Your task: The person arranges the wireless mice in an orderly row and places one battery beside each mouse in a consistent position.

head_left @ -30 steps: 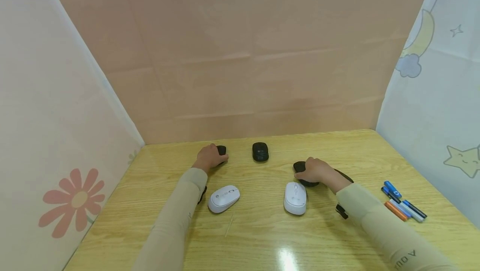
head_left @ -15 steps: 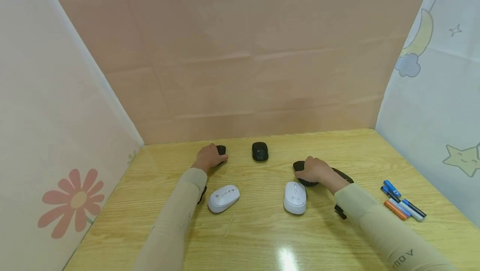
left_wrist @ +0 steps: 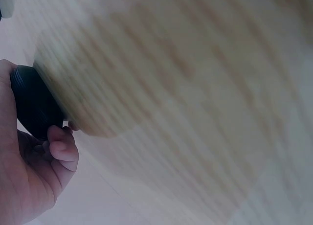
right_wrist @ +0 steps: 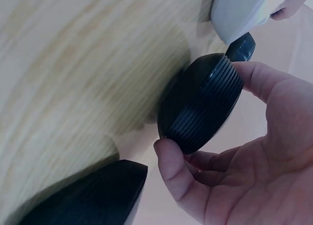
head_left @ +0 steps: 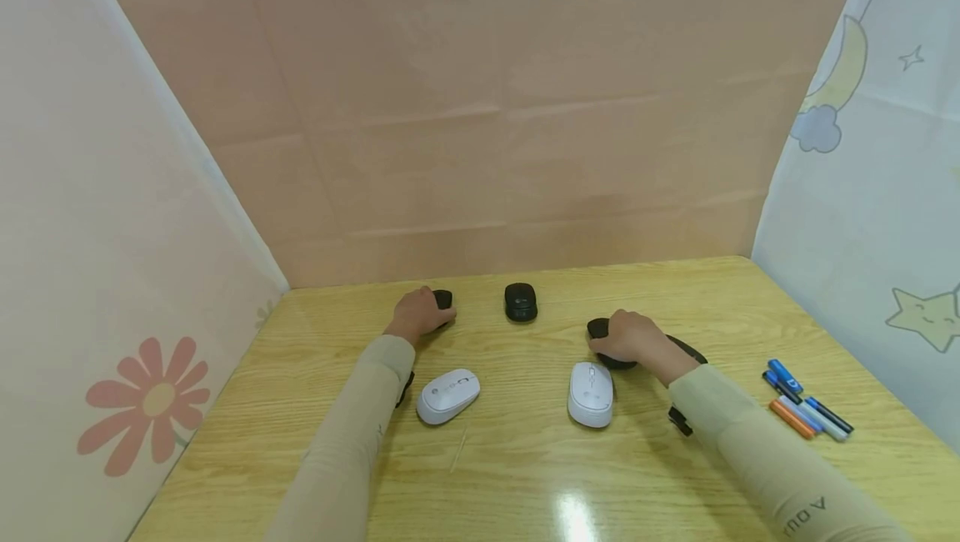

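At the back left of the table, my left hand (head_left: 418, 313) grips a black computer mouse (head_left: 443, 300), thumb and fingers on its sides. The left wrist view catches the ribbed back end of this mouse (left_wrist: 36, 100) between thumb and fingertips. Further right, my right hand (head_left: 633, 337) holds another black mouse (head_left: 599, 328) by its sides, just behind a white mouse (head_left: 591, 396). Its ribbed rear (right_wrist: 205, 105) faces the right wrist camera. Partly hidden behind the right wrist lies a dark mouse (head_left: 687, 349), also low in the right wrist view.
A black mouse (head_left: 521, 303) sits at the back middle. A second white mouse (head_left: 448, 396) lies at an angle beside the left forearm. Several markers (head_left: 808, 417) lie in a group on the right of the wooden table (head_left: 510, 475). Cloth walls stand at the back and sides.
My right hand and its mouse have shifted slightly away from me, toward the back of the table. The left hand has kept its place on its mouse.
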Tool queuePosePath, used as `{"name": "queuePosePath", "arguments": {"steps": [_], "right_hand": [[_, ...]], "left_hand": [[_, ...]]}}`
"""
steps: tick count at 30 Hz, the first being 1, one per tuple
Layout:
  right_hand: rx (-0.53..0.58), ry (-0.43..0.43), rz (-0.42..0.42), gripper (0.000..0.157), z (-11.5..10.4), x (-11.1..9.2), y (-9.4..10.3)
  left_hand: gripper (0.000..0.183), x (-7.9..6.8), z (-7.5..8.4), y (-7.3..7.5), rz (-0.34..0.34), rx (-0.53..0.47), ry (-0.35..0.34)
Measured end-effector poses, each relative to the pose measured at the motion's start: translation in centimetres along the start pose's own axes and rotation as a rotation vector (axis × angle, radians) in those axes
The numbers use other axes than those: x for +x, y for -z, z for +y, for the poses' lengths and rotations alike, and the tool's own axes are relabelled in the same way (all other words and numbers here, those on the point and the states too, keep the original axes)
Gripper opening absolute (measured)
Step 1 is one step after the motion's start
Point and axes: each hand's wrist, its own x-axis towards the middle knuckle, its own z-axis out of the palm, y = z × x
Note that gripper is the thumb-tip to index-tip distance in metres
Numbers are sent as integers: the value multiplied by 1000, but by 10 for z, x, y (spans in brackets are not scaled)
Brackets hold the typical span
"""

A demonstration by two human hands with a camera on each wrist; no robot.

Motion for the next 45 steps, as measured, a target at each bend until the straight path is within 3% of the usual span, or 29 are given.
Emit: {"name": "queuePosePath", "arguments": {"steps": [11, 24, 31, 45], "right_hand": [[27, -19, 82, 65, -1, 12, 5], [38, -23, 103, 56, -5, 31, 20], [57, -28, 109, 42, -6, 44, 27], [50, -72, 101, 45, -1, 68, 24]], "left_hand": [[83, 0, -1, 1, -13, 14, 1], [82, 0, -1, 1, -2, 8, 3], [80, -1, -1, 2, 14, 4, -5], [80, -2, 2, 3, 9, 6, -5]]}}
